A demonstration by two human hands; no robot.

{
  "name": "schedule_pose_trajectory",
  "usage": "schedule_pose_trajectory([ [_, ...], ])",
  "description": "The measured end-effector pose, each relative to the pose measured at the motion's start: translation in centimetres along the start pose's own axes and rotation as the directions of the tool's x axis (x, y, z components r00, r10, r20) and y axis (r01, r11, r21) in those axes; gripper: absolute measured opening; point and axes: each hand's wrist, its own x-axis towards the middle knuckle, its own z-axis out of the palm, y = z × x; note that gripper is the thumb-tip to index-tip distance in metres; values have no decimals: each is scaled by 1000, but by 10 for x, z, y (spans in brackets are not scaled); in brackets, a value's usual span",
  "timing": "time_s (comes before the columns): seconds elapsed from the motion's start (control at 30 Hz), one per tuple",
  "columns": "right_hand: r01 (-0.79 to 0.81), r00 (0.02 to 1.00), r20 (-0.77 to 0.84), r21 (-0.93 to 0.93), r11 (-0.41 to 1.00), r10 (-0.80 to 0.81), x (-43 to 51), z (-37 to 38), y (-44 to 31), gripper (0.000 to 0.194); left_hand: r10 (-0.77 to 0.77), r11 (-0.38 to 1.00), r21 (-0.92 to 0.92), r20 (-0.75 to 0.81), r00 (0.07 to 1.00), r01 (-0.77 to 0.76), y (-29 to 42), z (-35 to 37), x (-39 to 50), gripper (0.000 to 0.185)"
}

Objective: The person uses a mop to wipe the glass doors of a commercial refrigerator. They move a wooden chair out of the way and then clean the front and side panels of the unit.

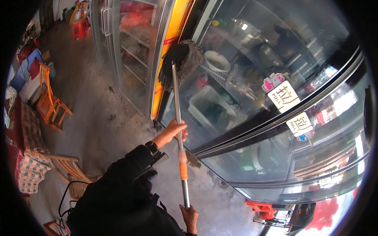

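My left hand [171,131] is wrapped around the upper part of a metal mop pole [177,103], with a black watch [152,147] on that wrist. Lower down, my right hand [190,215] grips the same pole near its visible end, below an orange sleeve [183,170]. The dark grey string mop head [189,66] is raised at the far end of the pole. It overlaps the yellow side strip [169,35] and the glass door of a display refrigerator [251,118]. Whether the strands touch the glass, I cannot tell.
Another glass-door cooler [135,59] stands farther along. Wooden chairs [50,103] and a table with a checked cloth [32,165] line the left side. Red stools stand at the back [79,29] and lower right [261,206]. Dark stains mark the concrete floor [94,118].
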Motion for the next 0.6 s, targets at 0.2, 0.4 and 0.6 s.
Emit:
schedule_pose_trajectory([
  [0.2, -355, 805, 589, 380, 854, 72, -13, -9, -19, 44, -45, 997, -60, -51, 998, 42, -39, -32, -1, 25],
  [0.4, -522, 685, 726, 433, 735, 59, 16, -8, -20, 42, -34, 995, -93, -116, 993, 24, -54, -33, 4, 33],
  [0.6, -585, 624, 733, 207, 784, 272, 44, 17, 4, 39, -265, 959, -167, -222, 938, 231, -125, -70, 24, 36],
])
